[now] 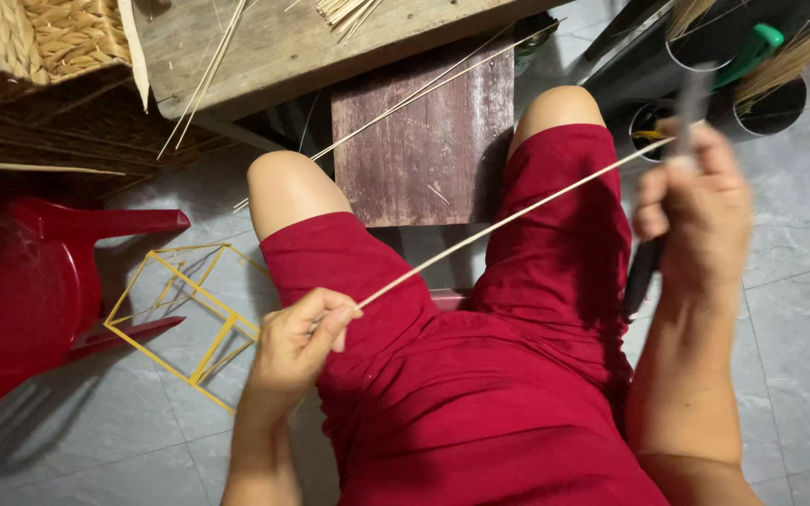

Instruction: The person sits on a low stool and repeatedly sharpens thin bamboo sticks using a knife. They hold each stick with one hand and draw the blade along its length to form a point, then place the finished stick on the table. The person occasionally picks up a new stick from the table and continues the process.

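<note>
while the left hand (300,335) pinches the near end of a long thin bamboo strip (508,221) at lower centre of the frame, the right hand (694,208) at the right edge is closed around a dark-handled blade (644,267), motion-blurred, with the strip's far end running up to it. the strip stretches diagonally across the red shorts (480,375), taut between the two hands and clear of the lap.

judging by the blur and the grip, the step in hand looks like shaving or thinning the strip along its length. a further stroke would seem to call for the left-hand pinch staying firm so the strip does not slip, and the blade keeping a shallow angle so it skims rather than bites through; the strip is slender and would likely snap or split if pressed hard.

at lower left a small yellow frame of sticks (185,319) lies on the grey tiled floor (799,309) beside a red plastic chair (21,281). a wooden board (424,141) sits between the knees, a workbench (274,47) with loose splints along the top, and dark tubs of bamboo sticks (771,94) at upper right.
</note>
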{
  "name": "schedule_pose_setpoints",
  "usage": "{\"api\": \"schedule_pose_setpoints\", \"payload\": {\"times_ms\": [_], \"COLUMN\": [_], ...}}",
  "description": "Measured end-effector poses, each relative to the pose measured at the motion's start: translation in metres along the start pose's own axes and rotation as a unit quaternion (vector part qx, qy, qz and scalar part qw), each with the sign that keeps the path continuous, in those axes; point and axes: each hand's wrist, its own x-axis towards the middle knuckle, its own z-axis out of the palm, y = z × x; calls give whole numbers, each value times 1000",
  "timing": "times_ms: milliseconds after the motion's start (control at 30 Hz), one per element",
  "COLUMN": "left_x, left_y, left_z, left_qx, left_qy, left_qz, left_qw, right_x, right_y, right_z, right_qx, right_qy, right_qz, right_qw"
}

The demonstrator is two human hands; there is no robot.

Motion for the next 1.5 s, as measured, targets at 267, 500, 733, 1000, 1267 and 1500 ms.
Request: {"api": "schedule_pose_setpoints", "payload": {"times_ms": [267,500,733,1000,1267,1500], "left_x": [21,30,21,3,17,32], "left_y": [8,23,9,-17,-14,1], "left_z": [20,45,35,3,21,41], "left_qx": [-47,19,64,52,-64,-34], "left_qy": [40,25,59,75,96,-9], "left_qz": [26,61,80,20,-28,-44], "left_qw": [998,998,993,996,993,998], "right_x": [-33,-46,-30,-5,-25,-40], "right_y": [10,41,40,10,14,41], "right_z": [61,114,79,4,43,103], "right_qx": [-61,-28,-21,18,-30,-62], "right_qy": [-155,-292,-172,-7,-93,-275], "right_qz": [93,228,178,36,82,183], "right_qw": [982,928,969,999,992,942]}}
